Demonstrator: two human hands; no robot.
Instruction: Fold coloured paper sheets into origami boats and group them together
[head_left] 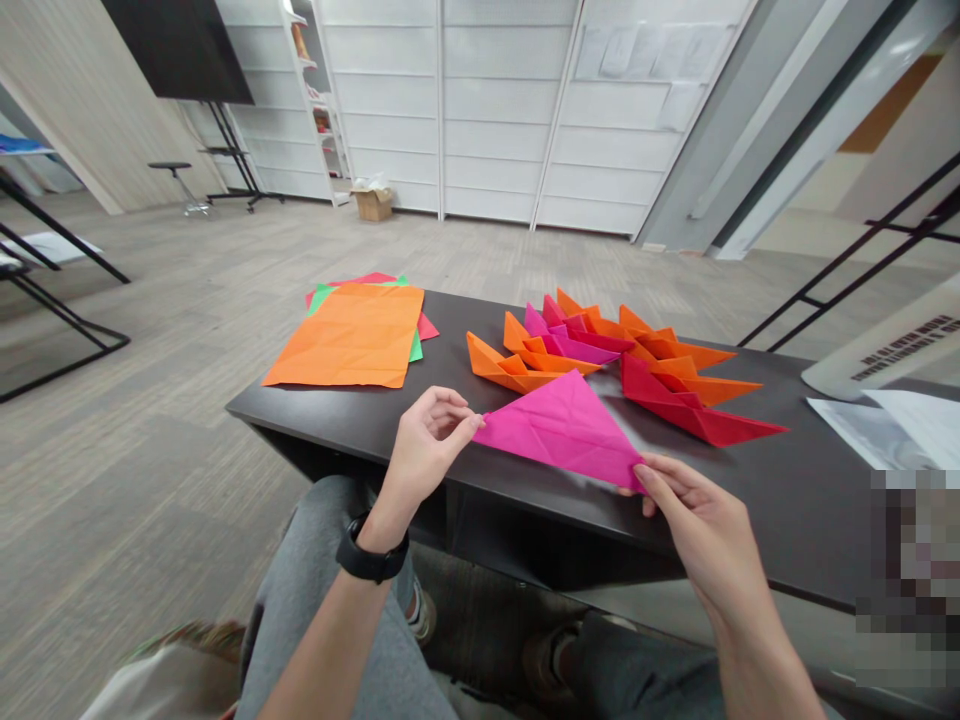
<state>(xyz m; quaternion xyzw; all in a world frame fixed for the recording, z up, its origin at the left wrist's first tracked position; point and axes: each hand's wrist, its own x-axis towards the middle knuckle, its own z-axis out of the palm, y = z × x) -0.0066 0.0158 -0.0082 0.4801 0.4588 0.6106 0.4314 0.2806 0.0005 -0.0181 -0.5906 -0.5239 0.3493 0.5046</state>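
A magenta sheet of paper point(562, 425), folded into a triangle with crease lines across it, is stretched between my hands above the near edge of the dark table. My left hand point(435, 440) pinches its left corner between thumb and fingers. At the right corner, the thumb and fingers of my right hand point(694, 510) close on the paper. Just beyond it stand several folded paper boats in orange, magenta and red, among them an orange boat point(510, 370) and a red boat point(694, 405).
A stack of square paper sheets point(352, 335), orange on top with green and red below, lies at the table's left end. White papers point(892, 425) and a pale object with dark print point(892, 335) are at the right. The dark tabletop point(450, 310) runs between them.
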